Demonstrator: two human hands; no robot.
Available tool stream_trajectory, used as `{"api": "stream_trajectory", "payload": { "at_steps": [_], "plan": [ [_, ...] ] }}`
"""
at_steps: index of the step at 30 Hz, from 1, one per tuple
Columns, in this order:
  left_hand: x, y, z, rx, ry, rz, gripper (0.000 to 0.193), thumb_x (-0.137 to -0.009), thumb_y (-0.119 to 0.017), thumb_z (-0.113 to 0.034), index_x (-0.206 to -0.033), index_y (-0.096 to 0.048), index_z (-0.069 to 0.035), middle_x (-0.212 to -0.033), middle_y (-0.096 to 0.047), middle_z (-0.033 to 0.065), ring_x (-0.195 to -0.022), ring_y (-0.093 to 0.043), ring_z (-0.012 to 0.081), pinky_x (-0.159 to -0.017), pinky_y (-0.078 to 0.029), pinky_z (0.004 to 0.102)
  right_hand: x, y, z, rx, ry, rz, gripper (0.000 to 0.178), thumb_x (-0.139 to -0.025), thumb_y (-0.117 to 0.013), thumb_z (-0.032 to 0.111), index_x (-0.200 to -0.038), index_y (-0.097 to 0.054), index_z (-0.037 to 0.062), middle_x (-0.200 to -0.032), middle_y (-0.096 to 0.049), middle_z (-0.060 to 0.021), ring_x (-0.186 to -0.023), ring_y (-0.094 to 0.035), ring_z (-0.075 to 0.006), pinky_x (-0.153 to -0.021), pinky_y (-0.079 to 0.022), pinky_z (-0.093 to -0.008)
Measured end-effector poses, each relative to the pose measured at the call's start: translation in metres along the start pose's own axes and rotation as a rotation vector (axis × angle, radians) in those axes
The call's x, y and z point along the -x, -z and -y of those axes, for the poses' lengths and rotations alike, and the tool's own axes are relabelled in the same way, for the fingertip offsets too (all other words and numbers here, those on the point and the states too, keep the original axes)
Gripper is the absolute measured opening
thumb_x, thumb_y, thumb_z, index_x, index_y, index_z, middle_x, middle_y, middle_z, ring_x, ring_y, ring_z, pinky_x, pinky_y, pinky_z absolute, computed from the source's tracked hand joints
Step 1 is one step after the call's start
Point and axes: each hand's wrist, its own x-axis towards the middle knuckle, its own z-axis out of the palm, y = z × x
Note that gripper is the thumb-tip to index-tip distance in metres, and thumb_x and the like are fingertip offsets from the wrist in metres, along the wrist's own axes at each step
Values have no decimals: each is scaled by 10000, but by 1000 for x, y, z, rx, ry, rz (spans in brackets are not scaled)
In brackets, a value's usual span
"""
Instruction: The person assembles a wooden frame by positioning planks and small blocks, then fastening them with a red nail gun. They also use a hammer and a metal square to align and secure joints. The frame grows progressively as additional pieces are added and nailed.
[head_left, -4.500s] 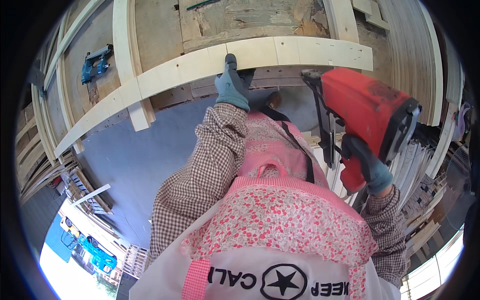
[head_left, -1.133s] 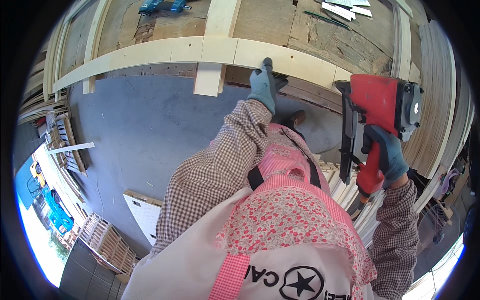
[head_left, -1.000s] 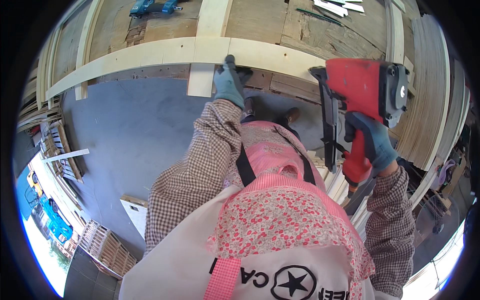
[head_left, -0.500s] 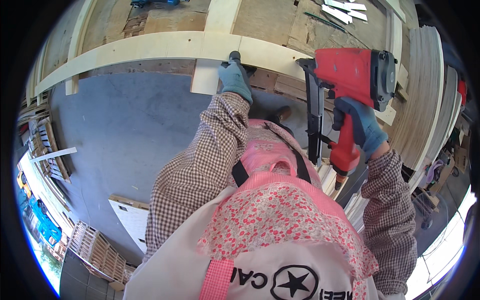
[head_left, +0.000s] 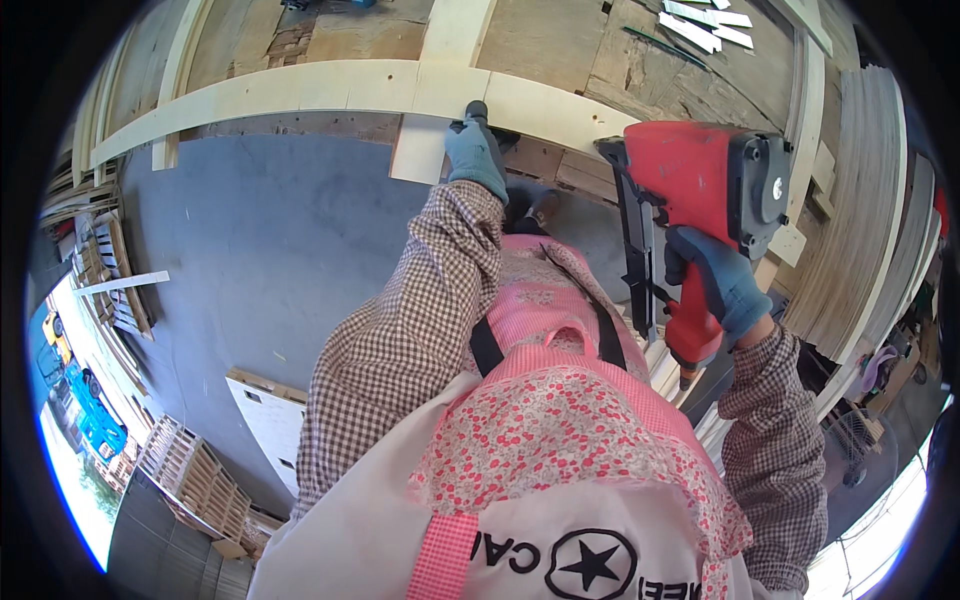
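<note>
My left hand, in a blue glove with dark fingertips, is closed on the near edge of a long pale wooden board. It sits where a crosspiece passes beneath the board, one finger lying on the board's top face; the other fingers are partly hidden. My right hand, gloved the same way, is wrapped round the grip of a red and black nail gun. The gun lies on its side in the air, its black nose close to the board's near edge and its long magazine pointing back toward me.
The board rests across a wooden worktop. White strips and a green pencil-like stick lie at the back. Stacked thin sheets stand at right. A pale panel and wooden pallets are at lower left on the grey floor.
The nail gun in my right hand has come slightly toward me and tilted a little. My left hand stays at the same spot on the board; the whole view has shifted slightly.
</note>
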Motion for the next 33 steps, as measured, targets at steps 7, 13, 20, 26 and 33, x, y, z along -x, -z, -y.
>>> {"api": "stream_trajectory", "payload": {
  "at_steps": [7, 13, 20, 26, 33],
  "plan": [
    [-4, 4, 2, 17, -20, 40, 395, -909, -528, -285, -1171, -453, 1, -1075, -568, 182, -913, -611, 324, -773, -569, 457, -5, -1, -16, 156, 121, -96, 172, -864, -558, 201, -789, -575, 46, -633, -525, -10, -536, -479, -118, -521, -395, -262],
    [4, 1, -6, 59, 32, 53, 410, -906, -542, -317, -1170, -453, -16, -1085, -565, 195, -964, -591, 330, -810, -539, 481, -10, 10, -17, 31, 16, -4, 219, -822, -642, 170, -996, -592, 46, -771, -610, -19, -627, -568, -110, -554, -464, -258],
    [19, 65, -95, -575, 211, 406, 293, -902, -530, -169, -1138, -506, 4, -985, -612, 147, -822, -633, 230, -734, -548, 348, 3, -22, -16, -49, 23, -86, 192, -828, -634, 128, -992, -597, 36, -783, -596, -31, -612, -548, -108, -530, -442, -246],
    [-29, 194, -137, -717, -56, 352, 230, -866, -528, -40, -1089, -568, 2, -931, -634, 82, -811, -630, 152, -721, -514, 259, 31, -78, -66, 85, 266, -233, 250, -867, -602, 108, -1108, -596, 41, -977, -617, -55, -805, -588, -144, -693, -487, -281],
    [-95, 236, -185, -1044, -218, 522, 272, -884, -549, -128, -1127, -557, -6, -975, -604, 46, -860, -577, 136, -759, -477, 266, 39, -152, -54, 391, 378, -139, 471, -795, -671, 138, -1221, -484, 63, -1135, -557, -69, -989, -540, -162, -825, -471, -317]
  ]
}}
